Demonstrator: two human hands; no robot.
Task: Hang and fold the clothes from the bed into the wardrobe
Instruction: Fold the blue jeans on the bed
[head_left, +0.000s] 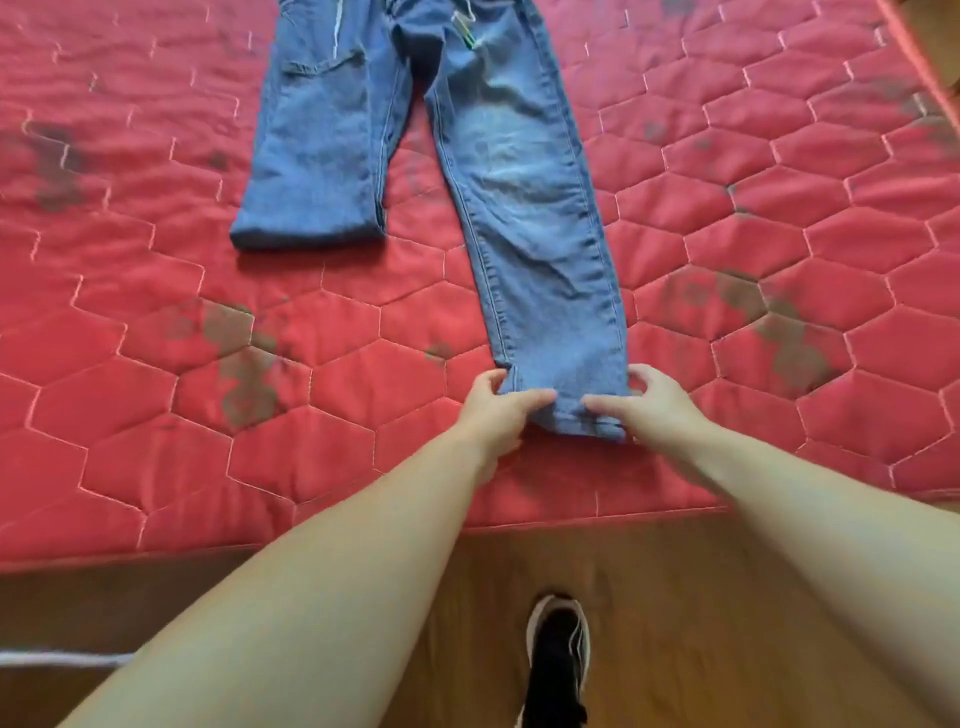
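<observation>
At near bed edge: left hand (493, 410) and right hand (649, 402), fingers (530, 399) curled round hem of jeans (498, 156), one at each corner of long leg. Jeans: blue denim, faded, stiff weave, flat on bed (779, 234); other leg already doubled back at knee. Step judged: folding, early. Next move calls for lifting hem toward waistband, edges aligned. Bed cover: red quilted, hexagon stitching, dark stains. Below: wooden floor (701, 623), black shoe (557, 657).

Blue jeans (498, 171) on red hexagon-quilted mattress (779, 234).
</observation>
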